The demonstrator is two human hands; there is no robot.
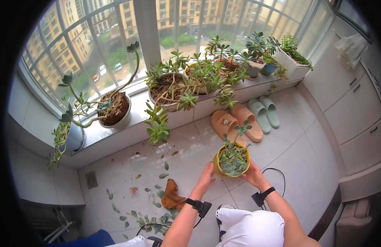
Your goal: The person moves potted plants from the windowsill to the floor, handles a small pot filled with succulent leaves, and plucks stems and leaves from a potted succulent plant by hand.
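A yellow flowerpot [217, 168] stands between my two hands, filled with green succulent leaves and one taller stem [241, 131] rising from it. My left hand [206, 176] holds the pot's left side, with part of its fingers hidden behind the pot. At the lower right of the pot, my right hand [254, 173] grips the other side, its fingers partly under the rim. Whether the pot rests on the floor or is lifted, I cannot tell. Left of my left forearm lie a brown cloth-like item [172, 195] and several loose succulent leaves [163, 175].
Potted succulents [170, 88] line the windowsill [135, 119], some stems hanging over its edge. Orange slippers [236, 123] and mint slippers [263, 112] sit beyond the pot. A black cable [284, 181] loops by my right wrist. White cabinets [357, 103] stand at right; a floor drain [91, 180] at left.
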